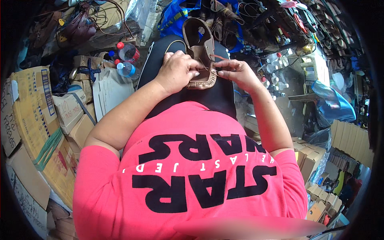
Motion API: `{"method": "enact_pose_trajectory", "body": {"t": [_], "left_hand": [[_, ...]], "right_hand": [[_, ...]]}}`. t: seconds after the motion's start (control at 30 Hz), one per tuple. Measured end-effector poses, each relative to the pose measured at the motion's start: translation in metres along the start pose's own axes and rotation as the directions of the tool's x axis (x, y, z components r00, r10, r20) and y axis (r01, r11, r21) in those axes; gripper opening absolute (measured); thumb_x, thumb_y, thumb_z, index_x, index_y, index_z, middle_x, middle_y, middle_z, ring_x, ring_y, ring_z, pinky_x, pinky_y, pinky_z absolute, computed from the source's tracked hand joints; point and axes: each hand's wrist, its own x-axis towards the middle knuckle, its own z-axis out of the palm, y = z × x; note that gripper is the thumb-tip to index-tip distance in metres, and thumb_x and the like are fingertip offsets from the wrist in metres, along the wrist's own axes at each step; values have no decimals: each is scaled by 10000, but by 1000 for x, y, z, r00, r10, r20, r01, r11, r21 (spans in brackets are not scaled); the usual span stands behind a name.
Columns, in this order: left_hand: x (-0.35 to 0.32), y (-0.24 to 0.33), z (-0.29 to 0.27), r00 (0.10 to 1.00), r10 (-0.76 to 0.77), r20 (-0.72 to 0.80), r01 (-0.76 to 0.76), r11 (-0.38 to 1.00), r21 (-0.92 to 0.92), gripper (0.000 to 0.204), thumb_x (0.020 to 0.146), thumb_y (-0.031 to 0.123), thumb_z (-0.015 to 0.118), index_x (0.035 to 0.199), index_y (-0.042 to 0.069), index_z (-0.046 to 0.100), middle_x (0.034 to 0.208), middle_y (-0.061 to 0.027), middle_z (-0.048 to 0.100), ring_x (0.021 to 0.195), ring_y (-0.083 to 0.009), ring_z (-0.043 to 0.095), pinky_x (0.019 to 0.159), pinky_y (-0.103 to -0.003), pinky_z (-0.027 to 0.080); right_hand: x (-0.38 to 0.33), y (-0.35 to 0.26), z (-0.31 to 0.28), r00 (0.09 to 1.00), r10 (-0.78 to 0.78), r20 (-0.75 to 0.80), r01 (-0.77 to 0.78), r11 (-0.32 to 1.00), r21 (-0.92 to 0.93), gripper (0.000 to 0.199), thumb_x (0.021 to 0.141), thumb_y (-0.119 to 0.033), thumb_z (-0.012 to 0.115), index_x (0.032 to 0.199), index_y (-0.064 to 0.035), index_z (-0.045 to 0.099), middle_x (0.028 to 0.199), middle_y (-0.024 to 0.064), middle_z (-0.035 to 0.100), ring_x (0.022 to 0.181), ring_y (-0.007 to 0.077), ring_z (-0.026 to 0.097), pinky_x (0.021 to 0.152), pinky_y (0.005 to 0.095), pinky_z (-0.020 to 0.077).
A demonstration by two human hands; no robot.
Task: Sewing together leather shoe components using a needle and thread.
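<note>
A brown leather sandal (201,48) lies on my black-trousered knee (216,96), its heel strap pointing away from me. My left hand (177,70) is closed over the sandal's near left side. My right hand (234,71) pinches a thin thread or strap end at the sandal's right edge, fingers together. Both forearms reach forward over my pink shirt (188,172).
Stacked cardboard boxes (44,116) fill the left side. Two plastic bottles with red caps (127,60) lie beside my left knee. More sandals and straps (228,16) are heaped ahead, a blue bag (172,16) behind them. Small bottles (276,76) and boxes (312,160) crowd the right.
</note>
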Motion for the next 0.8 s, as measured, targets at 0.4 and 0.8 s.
{"method": "enact_pose_trajectory", "body": {"t": [0.4, 0.8], "left_hand": [[21, 15, 0, 962, -183, 204, 207, 973, -102, 154, 730, 229, 749, 839, 132, 699, 782, -24, 680, 890, -204, 604, 847, -377, 342], [-4, 12, -21, 991, 4, 134, -22, 991, 131, 28, 824, 141, 632, 836, 126, 612, 784, -43, 632, 856, -257, 562, 770, -416, 367]], "right_hand": [[6, -24, 18, 997, 78, -17, -80, 981, -178, 170, 844, -44, 700, 997, 12, 654, 922, 8, 662, 827, 61, 597, 750, 211, 488], [-6, 0, 1, 981, -179, -78, 158, 962, -224, 118, 807, -92, 746, 812, -22, 652, 913, -7, 536, 767, 55, 523, 658, 226, 441]]}}
